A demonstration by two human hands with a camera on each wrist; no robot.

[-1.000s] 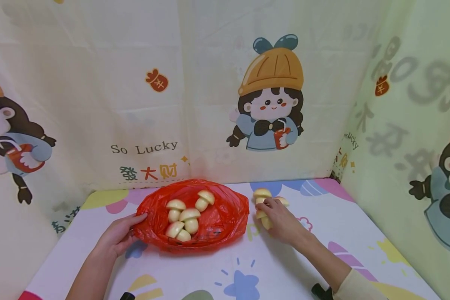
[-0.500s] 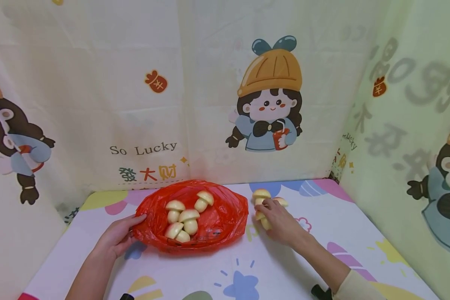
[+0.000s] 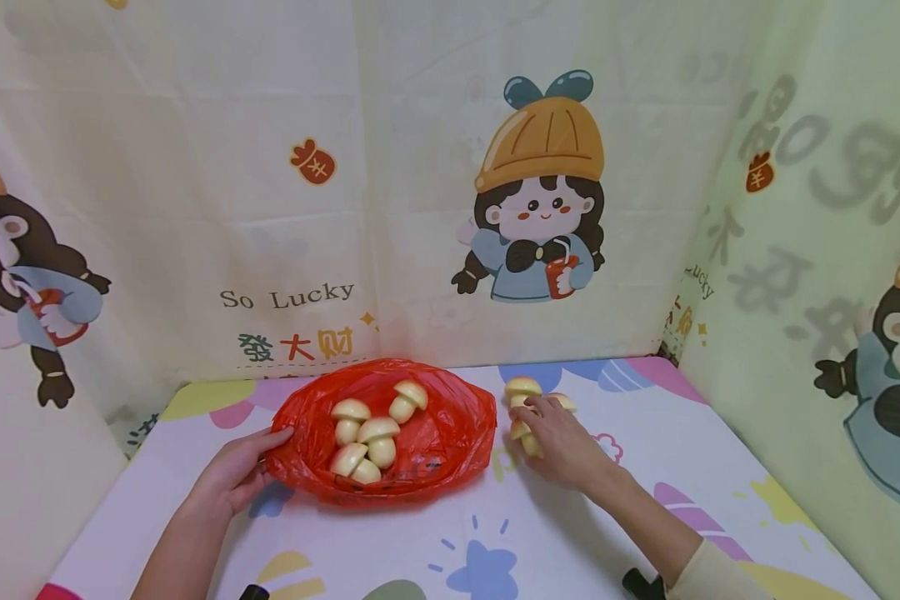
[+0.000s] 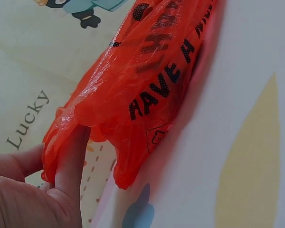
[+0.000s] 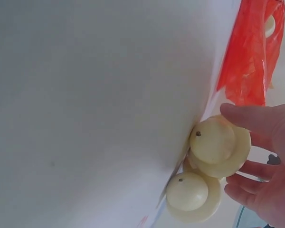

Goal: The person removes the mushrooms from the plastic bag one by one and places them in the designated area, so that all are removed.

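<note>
A red plastic bag lies open on the table with several cream-coloured toy mushrooms inside. At its left rim, my left hand pinches the plastic between thumb and fingers; the left wrist view shows the bag's edge in that pinch. Right of the bag, my right hand is at a small group of mushrooms on the table. Its thumb and fingers are about one mushroom, seen closely in the right wrist view. A second mushroom lies beside it, and another mushroom shows behind the hand.
The table has a printed white cover. Cloth walls with cartoon prints stand close behind and on both sides. Dark objects show at the front edge near the forearms.
Both hands, the bag and the mushrooms stay in nearly the same place. The head view shifts only very slightly.
</note>
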